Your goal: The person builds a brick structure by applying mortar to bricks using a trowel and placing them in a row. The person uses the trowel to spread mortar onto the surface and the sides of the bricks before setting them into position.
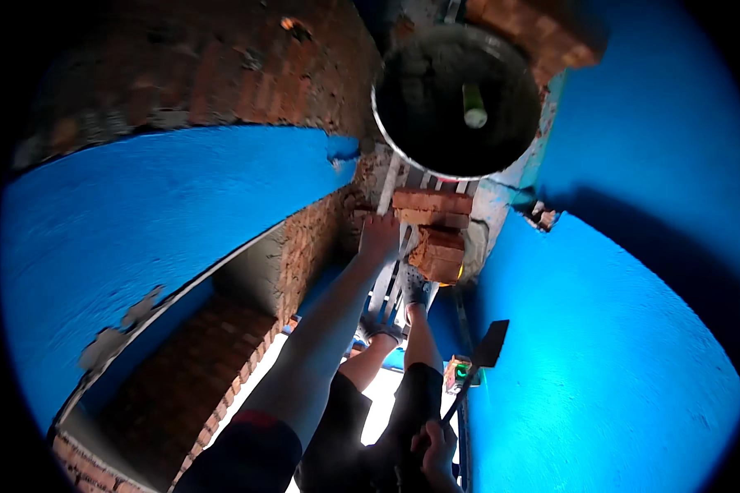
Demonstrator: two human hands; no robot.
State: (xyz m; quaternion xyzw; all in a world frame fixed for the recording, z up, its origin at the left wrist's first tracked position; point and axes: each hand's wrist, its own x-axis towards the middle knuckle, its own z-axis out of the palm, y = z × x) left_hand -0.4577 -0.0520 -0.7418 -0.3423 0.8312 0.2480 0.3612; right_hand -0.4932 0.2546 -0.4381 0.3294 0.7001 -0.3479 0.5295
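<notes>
My left hand [380, 237] reaches forward, its fingers curled over a pale slatted ladder or frame [386, 187], just left of two stacks of red bricks, one [432, 205] behind the other [437, 255]. My right hand [436, 448], low in the view, holds the dark handle of a trowel, whose flat blade [491, 343] points up and right. Beyond the bricks stands a large round bucket [419, 131] with a dark inside and a green cylindrical object [474, 105] in it. My feet [415, 287] in dark footwear are on the slats below.
Blue plastered walls [625, 345] close in on both sides, the left one [173, 189] chipped, with exposed brickwork [197, 74] above and a recessed opening [181, 370] below. More bricks [534, 33] lie behind the bucket. A bright gap shows far below between my legs.
</notes>
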